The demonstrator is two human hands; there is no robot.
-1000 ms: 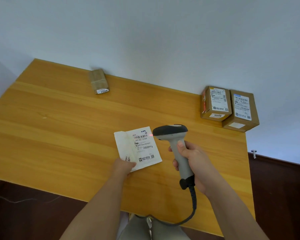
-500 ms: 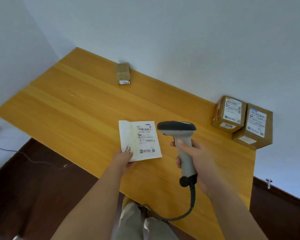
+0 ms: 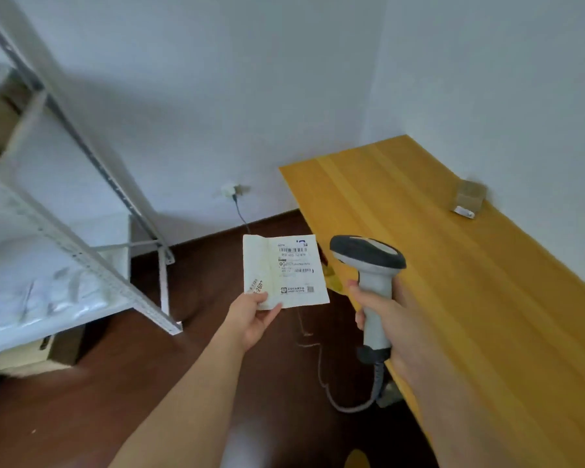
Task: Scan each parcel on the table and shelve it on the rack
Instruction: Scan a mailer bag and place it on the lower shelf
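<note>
A flat white parcel [image 3: 286, 271], label facing up, is held above the dark floor [image 3: 122, 376], pinched at its lower left corner in the grip of the left hand [image 3: 250, 315]. Just beside it, the right hand [image 3: 390, 319] is wrapped around the handle of a grey barcode scanner [image 3: 372, 278], its cord trailing down. A small brown box [image 3: 468, 197] sits on the yellow worktop [image 3: 453, 282] at right. A metal rack [image 3: 65, 231] stands at left.
</note>
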